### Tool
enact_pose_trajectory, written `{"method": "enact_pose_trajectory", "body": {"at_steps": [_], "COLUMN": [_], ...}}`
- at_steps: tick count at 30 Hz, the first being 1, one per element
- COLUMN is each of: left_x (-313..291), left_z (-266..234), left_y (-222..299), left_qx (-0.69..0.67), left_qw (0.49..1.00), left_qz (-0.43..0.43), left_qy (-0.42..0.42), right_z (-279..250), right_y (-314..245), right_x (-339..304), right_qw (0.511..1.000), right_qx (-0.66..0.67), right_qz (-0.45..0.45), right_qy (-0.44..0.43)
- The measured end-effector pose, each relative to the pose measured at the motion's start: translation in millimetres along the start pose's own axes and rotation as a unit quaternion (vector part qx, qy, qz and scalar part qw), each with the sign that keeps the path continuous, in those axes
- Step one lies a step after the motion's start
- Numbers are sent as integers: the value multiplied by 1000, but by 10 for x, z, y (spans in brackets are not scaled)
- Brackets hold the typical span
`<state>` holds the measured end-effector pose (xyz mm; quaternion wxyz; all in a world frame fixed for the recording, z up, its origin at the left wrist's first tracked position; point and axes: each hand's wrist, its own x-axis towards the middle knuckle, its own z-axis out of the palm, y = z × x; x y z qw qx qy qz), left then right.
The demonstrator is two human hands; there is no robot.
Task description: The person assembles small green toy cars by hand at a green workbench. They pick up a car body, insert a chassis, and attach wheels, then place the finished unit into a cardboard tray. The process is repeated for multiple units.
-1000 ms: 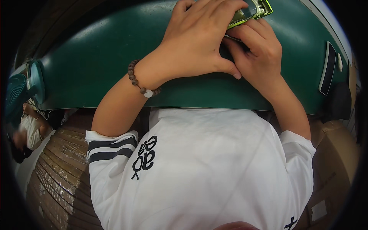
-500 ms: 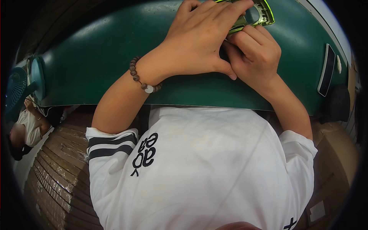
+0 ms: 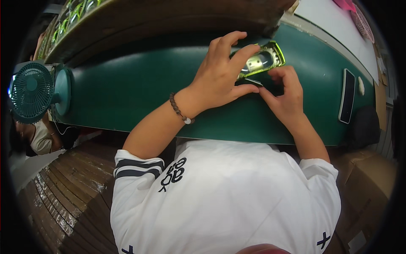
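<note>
A lime-green toy car body [image 3: 264, 62] with see-through windows is at the far middle of the green table. My left hand [image 3: 220, 74] grips its left end, fingers over the top and thumb on the near side. A small thin dark strip with a shiny edge [image 3: 253, 81] lies between that thumb and the car body. At the right, my right hand [image 3: 288, 91] has thumb and index finger apart. Its thumb tip is by the strip's end and its index finger close to the car body's near edge. Whether either touches cannot be told.
A shelf [image 3: 127, 27] at the back left holds several lime-green pieces. A teal fan [image 3: 33, 91] stands at the left. A phone [image 3: 347, 96] lies at the right beside a small white object [image 3: 361, 86]. Another person [image 3: 41, 137] sits beyond the left table edge.
The view has shifted, showing more of the shelf and back of the table. My right hand has opened and drawn away from the car body; the thin strip now shows.
</note>
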<state>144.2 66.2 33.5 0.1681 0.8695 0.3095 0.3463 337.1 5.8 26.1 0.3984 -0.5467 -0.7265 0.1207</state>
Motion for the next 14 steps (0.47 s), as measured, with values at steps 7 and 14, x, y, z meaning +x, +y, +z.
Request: {"method": "enact_pose_trajectory", "body": {"at_steps": [7, 14], "left_x": [59, 145], "left_z": [-3, -591], "left_y": [-96, -207], "left_qx": [-86, -366], "left_qw": [992, 905], "left_qz": [-91, -30], "left_qy": [-30, -215], "right_z": [-227, -647], "right_y": [50, 117], "right_x": [132, 293], "right_qw": [1000, 909], "right_qx": [-13, 94], "right_qz": [-2, -247], "right_qy": [15, -322]}}
